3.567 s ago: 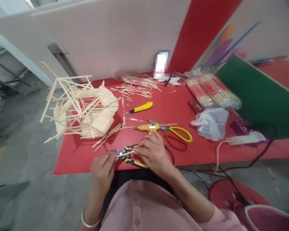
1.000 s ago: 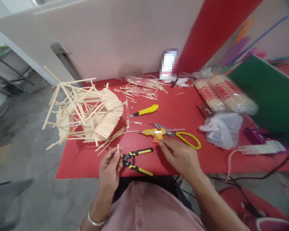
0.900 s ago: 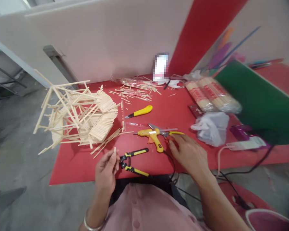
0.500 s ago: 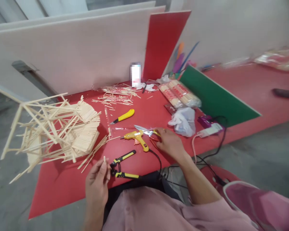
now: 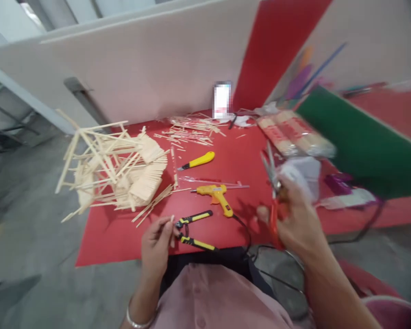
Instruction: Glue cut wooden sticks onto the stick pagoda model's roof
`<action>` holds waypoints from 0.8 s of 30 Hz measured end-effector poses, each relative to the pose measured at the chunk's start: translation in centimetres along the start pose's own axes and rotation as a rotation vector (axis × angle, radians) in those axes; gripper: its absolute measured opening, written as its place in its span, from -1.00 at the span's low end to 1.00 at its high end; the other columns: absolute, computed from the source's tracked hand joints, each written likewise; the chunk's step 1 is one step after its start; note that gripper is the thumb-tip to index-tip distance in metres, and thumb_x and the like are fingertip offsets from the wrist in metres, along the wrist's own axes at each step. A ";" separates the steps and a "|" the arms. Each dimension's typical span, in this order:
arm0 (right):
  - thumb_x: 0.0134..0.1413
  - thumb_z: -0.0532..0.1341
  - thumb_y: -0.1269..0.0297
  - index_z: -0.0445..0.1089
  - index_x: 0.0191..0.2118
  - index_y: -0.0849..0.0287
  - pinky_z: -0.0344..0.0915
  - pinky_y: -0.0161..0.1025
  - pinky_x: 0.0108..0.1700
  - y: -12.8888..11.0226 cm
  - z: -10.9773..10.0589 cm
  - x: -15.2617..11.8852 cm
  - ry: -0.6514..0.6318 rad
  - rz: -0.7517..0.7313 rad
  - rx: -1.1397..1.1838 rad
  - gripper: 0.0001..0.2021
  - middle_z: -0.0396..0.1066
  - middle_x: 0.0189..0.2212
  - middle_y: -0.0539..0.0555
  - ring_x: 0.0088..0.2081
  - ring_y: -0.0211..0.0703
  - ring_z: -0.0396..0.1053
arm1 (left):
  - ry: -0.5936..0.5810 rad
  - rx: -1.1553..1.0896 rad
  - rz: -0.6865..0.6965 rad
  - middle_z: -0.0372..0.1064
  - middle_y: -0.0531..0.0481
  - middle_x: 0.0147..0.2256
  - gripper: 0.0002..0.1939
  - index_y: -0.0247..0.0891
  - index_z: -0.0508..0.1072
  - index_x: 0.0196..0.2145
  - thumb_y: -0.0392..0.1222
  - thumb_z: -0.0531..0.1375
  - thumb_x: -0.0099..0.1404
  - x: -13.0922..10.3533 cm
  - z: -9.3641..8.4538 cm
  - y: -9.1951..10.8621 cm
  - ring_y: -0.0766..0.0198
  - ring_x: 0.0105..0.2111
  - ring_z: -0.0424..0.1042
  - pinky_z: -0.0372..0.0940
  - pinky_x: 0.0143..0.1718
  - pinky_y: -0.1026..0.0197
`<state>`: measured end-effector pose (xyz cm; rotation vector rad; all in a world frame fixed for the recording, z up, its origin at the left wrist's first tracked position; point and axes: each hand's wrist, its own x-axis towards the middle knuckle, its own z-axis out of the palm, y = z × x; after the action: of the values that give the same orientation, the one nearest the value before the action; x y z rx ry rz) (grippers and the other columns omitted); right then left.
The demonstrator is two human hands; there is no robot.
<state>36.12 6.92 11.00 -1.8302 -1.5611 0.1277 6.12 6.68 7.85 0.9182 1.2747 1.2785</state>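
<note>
Between the thumb and fingers of my left hand [image 5: 156, 242] is a short piece of wooden stick [image 5: 172, 219], pinched near the front edge of the table. Black-and-yellow pliers [image 5: 193, 229] lie with spread handles just right of that hand. My right hand [image 5: 296, 217], smeared by motion, grips scissors [image 5: 273, 183] with red handles, lifted above the table, blades pointing away from me. A yellow hot glue gun [image 5: 219, 195] lies between the two hands. Beyond it is a yellow utility knife [image 5: 201, 159]. Several thin sticks [image 5: 154, 204] lie left of the glue gun.
A stick-built model [image 5: 119, 164] stands at the table's left. Loose sticks [image 5: 192, 130] lie at the back, before a propped phone [image 5: 222, 100]. Wrapped stick bundles [image 5: 296, 132], a white plastic bag [image 5: 303, 176] and a green board [image 5: 366, 141] are at right. The glue gun's cord [image 5: 245, 228] runs off the front edge.
My right hand has picked the scissors up off the table beside the glue gun and moved right with them. My left hand still pinches the stick piece. The view has shifted left.
</note>
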 end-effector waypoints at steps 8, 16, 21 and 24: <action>0.13 0.26 0.07 0.26 0.18 0.06 0.40 -0.18 -0.16 -6.8 4.8 -4.6 -0.655 -0.311 0.364 -0.49 0.42 -0.14 0.16 -0.19 -0.06 0.45 | -0.110 0.224 0.162 0.52 -0.07 -0.39 -0.78 -0.26 0.60 -0.36 -0.07 0.26 0.29 -0.7 -0.7 1.8 0.25 -0.38 0.48 0.39 -0.29 0.27; 0.15 0.27 0.08 0.26 0.19 0.12 0.35 -0.20 -0.20 -7.6 5.1 -4.6 -0.751 -0.388 0.342 -0.47 0.41 -0.18 0.18 -0.21 -0.05 0.42 | -0.091 0.191 0.183 0.59 -0.11 -0.34 -0.82 -0.23 0.64 -0.34 -0.09 0.30 0.24 -1.0 -1.6 1.0 0.18 -0.31 0.54 0.41 -0.21 0.21; 0.18 0.24 0.03 0.27 0.18 0.15 0.32 -0.23 -0.20 -7.5 5.1 -4.7 -0.806 -0.383 0.379 -0.48 0.44 -0.21 0.16 -0.23 -0.07 0.42 | -0.145 0.225 0.172 0.57 -0.09 -0.37 -0.82 -0.24 0.63 -0.37 -0.10 0.28 0.27 -0.9 -1.6 1.5 0.18 -0.33 0.52 0.41 -0.22 0.20; 0.18 0.23 0.02 0.28 0.17 0.14 0.30 -0.24 -0.22 -7.5 5.2 -4.8 -0.818 -0.377 0.382 -0.49 0.44 -0.23 0.14 -0.26 -0.09 0.41 | -0.151 0.254 0.188 0.56 -0.08 -0.39 -0.82 -0.23 0.63 -0.40 -0.13 0.26 0.28 -0.9 -1.7 2.0 0.18 -0.34 0.52 0.40 -0.22 0.21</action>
<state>26.02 5.06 9.69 -1.1950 -2.1989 1.0207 4.29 5.79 9.68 1.3167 1.2726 1.1808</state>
